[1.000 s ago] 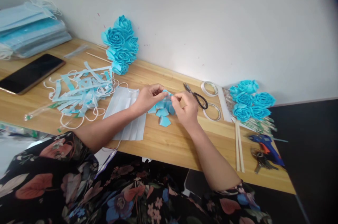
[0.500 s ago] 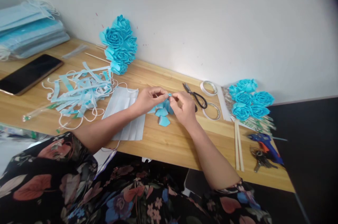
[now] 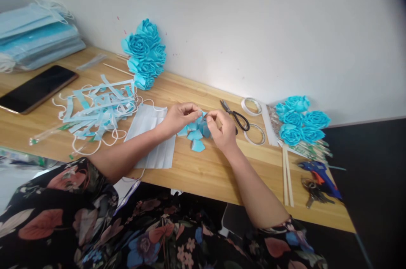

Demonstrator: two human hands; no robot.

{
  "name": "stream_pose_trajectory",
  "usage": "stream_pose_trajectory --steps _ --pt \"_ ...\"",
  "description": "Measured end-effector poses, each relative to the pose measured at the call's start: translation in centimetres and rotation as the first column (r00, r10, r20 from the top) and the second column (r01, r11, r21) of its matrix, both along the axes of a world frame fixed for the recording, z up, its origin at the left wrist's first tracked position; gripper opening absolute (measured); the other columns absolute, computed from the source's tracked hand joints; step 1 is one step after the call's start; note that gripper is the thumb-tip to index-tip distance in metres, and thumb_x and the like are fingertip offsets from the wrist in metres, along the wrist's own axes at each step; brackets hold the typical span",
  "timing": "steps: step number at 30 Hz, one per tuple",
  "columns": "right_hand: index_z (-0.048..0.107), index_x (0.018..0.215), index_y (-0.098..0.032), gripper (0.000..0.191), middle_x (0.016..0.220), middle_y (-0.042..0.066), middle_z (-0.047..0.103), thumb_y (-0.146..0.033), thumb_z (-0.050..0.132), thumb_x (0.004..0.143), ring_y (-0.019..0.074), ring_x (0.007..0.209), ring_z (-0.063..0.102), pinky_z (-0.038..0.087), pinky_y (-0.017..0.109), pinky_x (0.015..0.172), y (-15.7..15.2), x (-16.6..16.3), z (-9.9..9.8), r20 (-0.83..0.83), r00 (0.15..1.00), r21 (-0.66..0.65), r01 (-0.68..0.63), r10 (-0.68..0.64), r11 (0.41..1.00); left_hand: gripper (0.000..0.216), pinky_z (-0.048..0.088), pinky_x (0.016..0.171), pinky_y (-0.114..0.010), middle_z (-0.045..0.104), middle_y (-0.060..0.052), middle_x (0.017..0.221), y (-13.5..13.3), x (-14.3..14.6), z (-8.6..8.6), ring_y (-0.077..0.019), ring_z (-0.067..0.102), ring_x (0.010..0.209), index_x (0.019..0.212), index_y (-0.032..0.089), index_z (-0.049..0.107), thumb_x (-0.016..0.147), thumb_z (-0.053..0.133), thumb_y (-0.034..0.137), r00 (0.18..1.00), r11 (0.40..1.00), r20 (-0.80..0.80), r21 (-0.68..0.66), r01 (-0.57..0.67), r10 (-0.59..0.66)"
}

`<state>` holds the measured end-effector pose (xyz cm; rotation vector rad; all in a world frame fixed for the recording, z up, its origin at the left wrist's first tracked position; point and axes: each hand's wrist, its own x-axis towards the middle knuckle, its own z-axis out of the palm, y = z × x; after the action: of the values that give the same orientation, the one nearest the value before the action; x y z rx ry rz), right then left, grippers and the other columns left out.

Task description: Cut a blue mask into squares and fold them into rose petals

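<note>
— What do the hands hold?
— The left hand [image 3: 180,119] and the right hand [image 3: 223,133] both pinch one small blue piece [image 3: 201,115] with closed fingertips, just above the counter [image 3: 196,172].
— And around it?
— Cut blue pieces [image 3: 196,137] lie below it, beside a white mask [image 3: 151,135]; scissors [image 3: 237,117] are near the right hand.

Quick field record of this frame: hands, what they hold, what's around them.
left: left hand pinches a small blue piece
right: right hand pinches the same blue piece
under hands: loose blue pieces, white mask, on wooden table
right side: scissors, tape rolls, paper roses, glue gun, keys
left side: strip scraps, phone, mask stack
</note>
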<state>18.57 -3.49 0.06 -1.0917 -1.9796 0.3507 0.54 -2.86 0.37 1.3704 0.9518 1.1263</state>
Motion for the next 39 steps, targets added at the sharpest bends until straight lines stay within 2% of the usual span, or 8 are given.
stream_pose_trajectory --steps 5,11,17,20,23,28,34,39 --pt "0.062 0.097 -0.023 0.016 0.088 0.002 0.069 -0.036 0.054 0.092 0.0184 0.083 0.064 0.05 0.033 0.077 0.1 0.1 0.1 -0.143 0.99 -0.101 -0.027 0.012 0.995 0.026 0.04 0.054 -0.021 0.054 0.003 0.06 0.0 -0.1 0.1 -0.0083 0.048 0.056 0.075 0.015 0.063 0.077 0.068 0.04 0.999 0.999 0.021 -0.027 0.036 -0.036" --pt "0.063 0.079 -0.022 0.021 0.074 0.0 0.068 -0.034 0.053 0.092 0.0165 0.072 0.063 0.05 0.03 0.069 0.1 0.2 0.2 -0.123 0.991 -0.139 -0.06 0.043 0.988 0.029 0.038 0.053 -0.021 0.055 0.002 0.062 0.0 0.0 0.1 -0.0087 0.047 0.057 0.073 0.015 0.061 0.076 0.068 0.043 0.999 1.0 -0.039 0.017 0.024 -0.023" --pt "0.066 0.08 -0.023 0.017 0.079 0.0 0.073 -0.03 0.055 0.09 0.0172 0.074 0.066 0.052 0.031 0.072 0.1 0.0 0.1 -0.1 0.992 -0.123 -0.093 0.081 0.988 0.025 0.039 0.056 -0.022 0.058 0.0 0.067 0.4 -0.1 -0.5 -0.0097 0.05 0.061 0.075 0.015 0.06 0.08 0.065 0.039 0.996 0.996 -0.074 0.078 -0.034 0.04" --pt "0.067 0.08 -0.023 0.015 0.078 0.0 0.073 -0.029 0.056 0.089 0.0169 0.072 0.066 0.051 0.03 0.071 0.2 0.1 0.0 -0.111 0.993 -0.102 -0.041 0.03 0.994 0.021 0.043 0.061 -0.023 0.062 -0.001 0.075 0.4 -0.1 -0.4 -0.011 0.055 0.066 0.084 0.015 0.062 0.082 0.064 0.035 0.984 0.975 -0.08 0.169 -0.144 0.159" --pt "0.068 0.08 -0.022 0.015 0.075 0.0 0.071 -0.028 0.057 0.089 0.0166 0.07 0.065 0.051 0.03 0.07 0.2 0.1 -0.2 -0.14 0.987 -0.071 0.064 -0.073 0.995 0.016 0.041 0.063 -0.024 0.062 -0.001 0.072 -0.1 -0.1 -0.2 -0.011 0.053 0.065 0.082 0.016 0.063 0.084 0.064 0.031 0.938 0.91 -0.154 0.334 -0.246 0.31" --pt "0.068 0.081 -0.022 0.013 0.076 0.001 0.071 -0.024 0.058 0.089 0.0174 0.072 0.065 0.051 0.032 0.072 0.1 -0.2 -0.4 -0.115 0.987 0.032 0.114 -0.11 0.993 0.015 0.036 0.06 -0.024 0.06 0.0 0.065 -0.5 0.2 -0.5 -0.0108 0.048 0.06 0.078 0.017 0.067 0.085 0.063 0.03 0.906 0.893 -0.346 0.445 -0.07 0.244" --pt "0.067 0.081 -0.023 0.011 0.076 0.001 0.07 -0.021 0.059 0.088 0.018 0.074 0.065 0.051 0.033 0.073 -0.1 -0.6 -0.6 -0.066 0.994 0.12 0.092 -0.085 0.989 0.012 0.036 0.058 -0.022 0.059 0.002 0.064 -0.1 0.2 -1.3 -0.0097 0.048 0.059 0.086 0.017 0.068 0.085 0.063 0.028 0.89 0.906 -0.368 0.41 -0.104 0.269" --pt "0.067 0.081 -0.023 0.011 0.076 0.002 0.071 -0.02 0.058 0.088 0.0177 0.074 0.065 0.05 0.033 0.072 -0.1 -0.5 -0.8 0.008 0.995 0.184 0.099 -0.102 0.978 0.009 0.038 0.058 -0.022 0.061 0.002 0.065 0.0 0.2 -1.5 -0.0095 0.051 0.059 0.085 0.017 0.068 0.084 0.064 0.026 0.884 0.885 -0.372 0.456 -0.093 0.284"
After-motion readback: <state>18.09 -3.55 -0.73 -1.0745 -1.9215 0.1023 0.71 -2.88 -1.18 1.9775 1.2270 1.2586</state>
